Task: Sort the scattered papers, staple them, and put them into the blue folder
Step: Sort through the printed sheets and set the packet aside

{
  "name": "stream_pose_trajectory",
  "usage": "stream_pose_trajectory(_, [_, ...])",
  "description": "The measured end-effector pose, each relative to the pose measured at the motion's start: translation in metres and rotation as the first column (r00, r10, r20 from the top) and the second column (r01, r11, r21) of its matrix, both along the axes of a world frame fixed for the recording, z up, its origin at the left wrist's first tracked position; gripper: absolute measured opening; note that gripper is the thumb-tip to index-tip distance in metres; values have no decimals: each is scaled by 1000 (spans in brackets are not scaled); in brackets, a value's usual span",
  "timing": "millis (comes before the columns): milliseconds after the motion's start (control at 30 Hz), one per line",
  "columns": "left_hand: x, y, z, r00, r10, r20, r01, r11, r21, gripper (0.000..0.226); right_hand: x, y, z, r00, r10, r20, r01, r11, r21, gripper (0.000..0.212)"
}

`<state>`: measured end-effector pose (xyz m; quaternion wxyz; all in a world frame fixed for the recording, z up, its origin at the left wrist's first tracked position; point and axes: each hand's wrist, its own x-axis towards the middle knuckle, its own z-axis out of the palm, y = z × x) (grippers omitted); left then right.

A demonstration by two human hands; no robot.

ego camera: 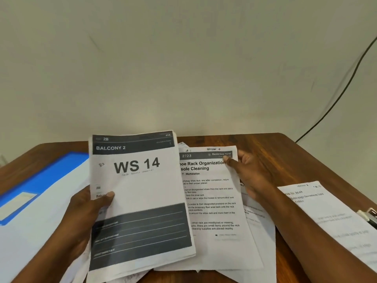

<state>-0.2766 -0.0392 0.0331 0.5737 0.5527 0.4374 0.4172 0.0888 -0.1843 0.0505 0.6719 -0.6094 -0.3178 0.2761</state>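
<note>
My left hand (87, 209) grips the left edge of a small stack of papers (140, 193) whose top sheet reads "WS 14 / BALCONY 2", lifted and tilted toward me. Beside it, my right hand (247, 176) pinches the upper right edge of a sheet headed "Shoe Rack Organization" (212, 197), which lies on further loose sheets (259, 227). The blue folder (47, 176) lies open at the left, a pale label on its flap. Another printed sheet (326, 213) rests at the right. A stapler (369, 217) pokes in at the right edge, mostly cut off.
The brown wooden table (275, 148) stands against a plain pale wall. A black cable (342, 94) runs down the wall at the right. White sheets (30, 242) cover the table's near left under the folder.
</note>
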Motion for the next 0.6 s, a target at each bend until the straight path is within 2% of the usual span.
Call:
stream_pose_trajectory(100, [22, 4, 5, 999, -37, 22, 36, 999, 33, 30, -8, 3, 0, 997, -45, -70, 49, 997, 56, 24])
stream_pose_trajectory(333, [86, -8, 1, 988, -156, 14, 155, 986, 55, 22, -15, 2, 7, 994, -84, -67, 91, 991, 102, 21])
stream_pose_trajectory(600, [97, -15, -23, 983, -182, -33, 181, 983, -17, 27, -16, 3, 2, 979, -134, -156, 154, 980, 123, 24])
